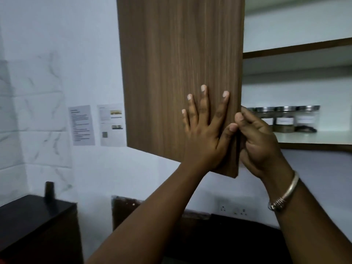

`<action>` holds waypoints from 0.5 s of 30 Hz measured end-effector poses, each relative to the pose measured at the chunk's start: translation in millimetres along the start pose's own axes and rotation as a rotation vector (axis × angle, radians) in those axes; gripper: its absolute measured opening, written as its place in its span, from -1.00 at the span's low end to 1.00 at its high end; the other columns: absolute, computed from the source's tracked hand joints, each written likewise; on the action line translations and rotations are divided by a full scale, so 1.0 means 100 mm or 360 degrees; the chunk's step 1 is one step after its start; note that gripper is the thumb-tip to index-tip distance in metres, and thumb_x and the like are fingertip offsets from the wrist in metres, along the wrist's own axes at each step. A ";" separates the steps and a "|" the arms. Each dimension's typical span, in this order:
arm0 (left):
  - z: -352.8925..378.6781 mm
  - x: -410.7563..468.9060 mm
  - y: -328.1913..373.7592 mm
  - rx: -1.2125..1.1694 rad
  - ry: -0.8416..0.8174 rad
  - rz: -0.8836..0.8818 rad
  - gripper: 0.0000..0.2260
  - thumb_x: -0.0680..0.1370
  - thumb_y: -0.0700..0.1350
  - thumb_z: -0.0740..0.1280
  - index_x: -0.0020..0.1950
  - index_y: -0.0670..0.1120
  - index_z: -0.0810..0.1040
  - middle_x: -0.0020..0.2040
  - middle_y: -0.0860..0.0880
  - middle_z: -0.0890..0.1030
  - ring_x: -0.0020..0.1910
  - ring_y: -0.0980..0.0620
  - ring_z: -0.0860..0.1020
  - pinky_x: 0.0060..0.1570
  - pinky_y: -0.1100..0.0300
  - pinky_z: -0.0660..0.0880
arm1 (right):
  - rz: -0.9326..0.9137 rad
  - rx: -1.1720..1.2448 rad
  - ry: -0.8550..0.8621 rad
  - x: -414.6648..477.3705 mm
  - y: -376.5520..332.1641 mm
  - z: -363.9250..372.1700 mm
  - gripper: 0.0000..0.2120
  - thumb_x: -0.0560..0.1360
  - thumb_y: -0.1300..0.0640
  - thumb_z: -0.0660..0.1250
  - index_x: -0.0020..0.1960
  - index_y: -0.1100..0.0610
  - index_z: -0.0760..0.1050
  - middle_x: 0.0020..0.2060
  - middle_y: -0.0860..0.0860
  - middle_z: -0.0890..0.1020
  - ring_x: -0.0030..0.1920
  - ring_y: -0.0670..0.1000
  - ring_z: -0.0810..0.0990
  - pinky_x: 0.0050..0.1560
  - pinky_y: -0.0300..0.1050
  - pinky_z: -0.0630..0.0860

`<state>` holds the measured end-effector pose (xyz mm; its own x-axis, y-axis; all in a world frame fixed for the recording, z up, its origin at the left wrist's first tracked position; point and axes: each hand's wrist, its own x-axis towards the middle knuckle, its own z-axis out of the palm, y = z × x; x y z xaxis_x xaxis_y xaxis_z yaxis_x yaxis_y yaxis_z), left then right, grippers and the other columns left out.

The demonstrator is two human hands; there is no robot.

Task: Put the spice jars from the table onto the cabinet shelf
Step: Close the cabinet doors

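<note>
The spice jars (285, 119) stand in a row on the cabinet shelf (314, 137), right of the cabinet door (177, 73). The left hand (205, 126) lies spread flat on the door; the right hand (261, 140), nearer the jars, curls around the door's edge.

Spice jars (283, 119) (metal-lidded) on cabinet shelf (314, 137)

Door (171, 73) brown woodgrain (vertical streaks); shelf (314, 139) white; jar lids (287, 108) silver.
</note>
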<state>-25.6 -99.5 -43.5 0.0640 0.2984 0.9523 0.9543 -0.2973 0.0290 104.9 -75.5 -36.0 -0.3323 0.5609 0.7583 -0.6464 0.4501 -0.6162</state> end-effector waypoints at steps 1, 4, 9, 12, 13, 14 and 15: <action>0.12 0.04 0.02 0.0078 -0.0011 -0.0016 -0.38 0.66 0.31 -0.17 0.68 0.10 0.03 0.71 -0.10 -0.11 0.67 -0.22 -0.21 0.55 -0.35 -0.10 | -0.0027 -0.0146 0.0056 0.05 -0.01 -0.10 -0.67 0.69 0.17 0.19 0.43 0.12 0.49 0.33 0.08 0.64 0.38 0.07 0.58 0.31 -0.05 0.57; 0.44 0.15 0.00 0.0184 -0.0059 -0.0035 -0.41 0.68 0.28 -0.11 0.69 0.13 0.01 0.71 -0.12 -0.11 0.66 -0.26 -0.19 0.55 -0.36 -0.09 | -0.0103 -0.0673 0.0289 0.18 -0.02 -0.30 -0.73 0.69 0.22 0.22 0.30 0.08 0.59 0.13 0.00 0.74 0.20 0.00 0.70 0.14 -0.09 0.65; 0.89 0.31 -0.13 0.0245 -0.0160 -0.0014 -0.41 0.69 0.26 -0.04 0.69 0.15 -0.09 0.70 -0.13 -0.21 0.64 -0.30 -0.27 0.54 -0.39 -0.15 | -0.0019 -0.1462 0.0578 0.49 0.05 -0.55 -0.79 0.67 0.19 0.24 0.15 0.17 0.64 0.03 0.11 0.72 0.08 0.11 0.68 0.19 0.16 0.61; 1.09 0.39 -0.22 0.0290 -0.0218 0.0007 -0.39 0.68 0.28 -0.07 0.69 0.14 -0.14 0.69 -0.15 -0.24 0.63 -0.33 -0.30 0.52 -0.40 -0.18 | 0.0022 -0.1783 0.0609 0.64 0.10 -0.66 -0.77 0.66 0.16 0.24 0.02 0.26 0.62 -0.11 0.16 0.69 -0.04 0.19 0.66 0.07 0.13 0.60; 1.15 0.41 -0.25 0.0306 -0.0244 0.0012 -0.38 0.67 0.29 -0.08 0.69 0.14 -0.15 0.69 -0.16 -0.25 0.62 -0.34 -0.31 0.52 -0.41 -0.19 | 0.0045 -0.1879 0.0610 0.69 0.12 -0.69 -0.76 0.67 0.14 0.24 -0.01 0.24 0.62 -0.16 0.13 0.68 -0.07 0.17 0.64 0.06 0.12 0.59; 1.20 0.43 -0.28 0.0321 -0.0266 0.0010 -0.37 0.66 0.30 -0.09 0.69 0.13 -0.16 0.69 -0.17 -0.25 0.62 -0.35 -0.31 0.52 -0.41 -0.19 | 0.0077 -0.1951 0.0613 0.73 0.13 -0.73 -0.76 0.67 0.12 0.23 -0.06 0.18 0.62 -0.21 0.07 0.65 -0.10 0.14 0.62 0.06 0.11 0.57; 1.25 0.45 -0.30 0.0332 -0.0282 0.0005 -0.36 0.66 0.31 -0.09 0.68 0.13 -0.16 0.69 -0.17 -0.25 0.62 -0.36 -0.30 0.52 -0.41 -0.19 | 0.0113 -0.1990 0.0622 0.78 0.14 -0.77 -0.74 0.67 0.11 0.22 -0.14 0.12 0.58 -0.27 0.01 0.60 -0.13 0.11 0.59 0.07 0.10 0.54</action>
<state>-14.4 36.6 -39.6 0.0998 0.4573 0.8837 0.9923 -0.1107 -0.0548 122.2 28.0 -1.9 0.0172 0.6778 0.7350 0.5038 0.6291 -0.5919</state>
